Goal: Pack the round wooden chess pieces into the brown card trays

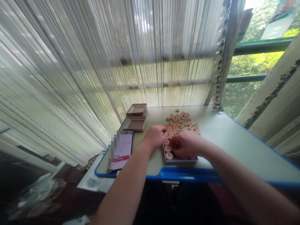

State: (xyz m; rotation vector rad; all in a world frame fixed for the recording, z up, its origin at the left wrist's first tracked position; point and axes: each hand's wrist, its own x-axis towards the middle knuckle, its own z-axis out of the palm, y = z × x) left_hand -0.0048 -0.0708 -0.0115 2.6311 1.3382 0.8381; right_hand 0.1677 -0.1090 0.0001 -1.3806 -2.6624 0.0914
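Observation:
A shallow box [181, 160] near the table's front edge holds round wooden Chinese chess pieces, with a column of them [168, 148] showing along its left side. My right hand [187, 143] reaches over the box from the right, its fingers closed around a shaded chess piece [177, 145]. The hand covers most of the box's inside. At the box's back left, my left hand [155, 136] has its fingers curled together; what they hold, if anything, is hidden. Behind both hands spreads a loose heap of chess pieces [179, 119] with red markings.
Two shallow trays [136, 109] [134, 123] lie at the table's back left. A phone [123, 150] with a lit screen rests by the left edge. The pale table [234, 147] has a blue rim. Striped curtains [140, 62] hang behind it.

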